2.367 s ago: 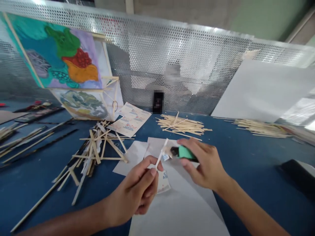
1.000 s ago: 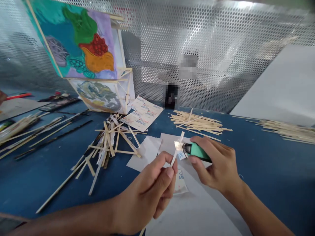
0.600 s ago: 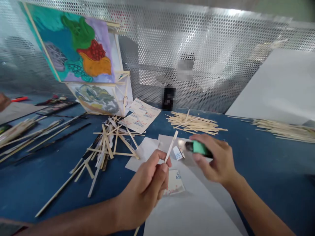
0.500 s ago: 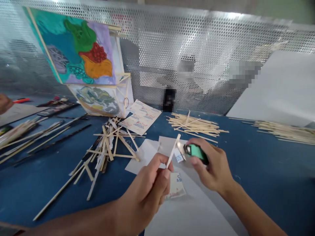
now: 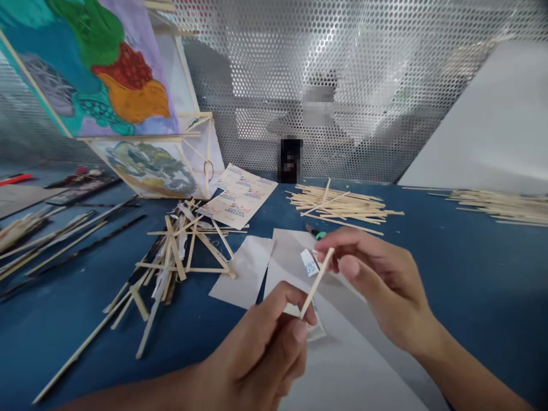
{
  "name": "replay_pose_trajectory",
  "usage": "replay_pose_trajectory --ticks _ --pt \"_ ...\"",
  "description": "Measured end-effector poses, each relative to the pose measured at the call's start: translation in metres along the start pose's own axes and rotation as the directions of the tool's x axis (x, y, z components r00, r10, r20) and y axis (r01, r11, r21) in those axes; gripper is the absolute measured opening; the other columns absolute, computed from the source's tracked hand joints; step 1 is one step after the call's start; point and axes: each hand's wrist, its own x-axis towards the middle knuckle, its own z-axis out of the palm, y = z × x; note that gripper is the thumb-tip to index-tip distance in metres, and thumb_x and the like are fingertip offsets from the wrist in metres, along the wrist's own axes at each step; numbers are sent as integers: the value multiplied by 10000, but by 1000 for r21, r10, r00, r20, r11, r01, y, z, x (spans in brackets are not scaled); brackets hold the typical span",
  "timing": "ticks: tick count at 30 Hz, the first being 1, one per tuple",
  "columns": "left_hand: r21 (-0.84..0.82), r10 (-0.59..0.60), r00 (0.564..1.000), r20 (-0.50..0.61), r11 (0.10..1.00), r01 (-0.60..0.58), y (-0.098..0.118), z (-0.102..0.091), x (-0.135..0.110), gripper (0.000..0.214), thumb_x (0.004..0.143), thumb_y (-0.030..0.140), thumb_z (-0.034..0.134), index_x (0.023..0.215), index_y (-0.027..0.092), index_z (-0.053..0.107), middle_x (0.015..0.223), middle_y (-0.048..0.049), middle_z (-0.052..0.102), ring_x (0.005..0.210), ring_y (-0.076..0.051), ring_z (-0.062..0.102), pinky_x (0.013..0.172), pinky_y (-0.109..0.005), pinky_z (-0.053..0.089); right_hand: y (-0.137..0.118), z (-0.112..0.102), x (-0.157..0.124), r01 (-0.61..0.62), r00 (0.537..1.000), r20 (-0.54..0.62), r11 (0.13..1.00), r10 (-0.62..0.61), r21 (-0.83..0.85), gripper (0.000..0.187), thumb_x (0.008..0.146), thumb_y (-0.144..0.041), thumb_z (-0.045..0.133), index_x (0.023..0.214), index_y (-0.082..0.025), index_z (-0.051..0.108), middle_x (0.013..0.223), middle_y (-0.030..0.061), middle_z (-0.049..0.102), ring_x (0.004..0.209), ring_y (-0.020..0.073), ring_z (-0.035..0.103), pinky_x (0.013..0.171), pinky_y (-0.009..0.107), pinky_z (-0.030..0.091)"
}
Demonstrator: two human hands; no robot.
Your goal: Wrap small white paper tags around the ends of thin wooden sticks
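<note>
the left hand [image 5: 272, 337] pinches a thin pale stick [image 5: 317, 284] near its lower end, thumb against curled finger; the upper end rises toward the right hand [image 5: 391, 285], whose thumb and fingers stand parted near the tip — contact, i cannot tell. a green tool [image 5: 319, 234] shows just past those fingertips. this one stick seems under way, its finish unclear — the loose sticks [image 5: 342, 206] farther beyond the grip lie unhandled.

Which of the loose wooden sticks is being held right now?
The short pale stick pinched by the left hand, slanting up toward the right hand; the other loose sticks lie in groups on the blue table.
</note>
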Motion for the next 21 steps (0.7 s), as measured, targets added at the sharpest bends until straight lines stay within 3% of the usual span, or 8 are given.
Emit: replay_pose_trajectory --ticks 2,6,11,15,21 --pt "-4 -17 1000 19 1000 17 -2 -1 3 375 981 630 451 1048 263 413 613 102 329 465 -54 199 391 -127 179 -10 1 -4 -34 999 -4 996 35 84 96 969 -309 615 950 -267 699 777 -31 673 664 99 581 606 205 473" --pt "25 -51 998 -46 998 52 -6 -3 5 377 990 638 412 1042 265 431 619 101 301 465 -57 169 390 -137 163 -8 -1 -9 -134 991 -6 984 135 114 122 947 -287 653 852 -237 711 726 -25 646 621 84 537 573 191 454" --pt "75 -75 995 -60 994 79 -4 -1 7 382 985 642 421 1050 266 426 593 111 278 457 -62 165 390 -141 170 -8 -3 -8 -168 985 -22 972 174 164 134 942 -316 661 852 -219 675 686 -33 595 604 77 518 551 178 444" --pt "129 -123 989 -78 983 132 5 0 7 431 961 675 430 1064 257 438 608 102 353 478 -56 230 419 -128 222 -8 -2 -8 -216 975 -20 966 221 146 147 930 -340 672 853 -216 685 694 -23 599 609 86 515 527 185 430" --pt "90 -113 991 -68 989 119 2 -1 5 438 959 681 427 1056 255 464 617 98 375 470 -47 234 421 -130 227 -5 -2 -11 -199 980 29 957 197 210 65 899 -265 710 860 -216 729 711 -15 631 596 79 496 529 186 427"
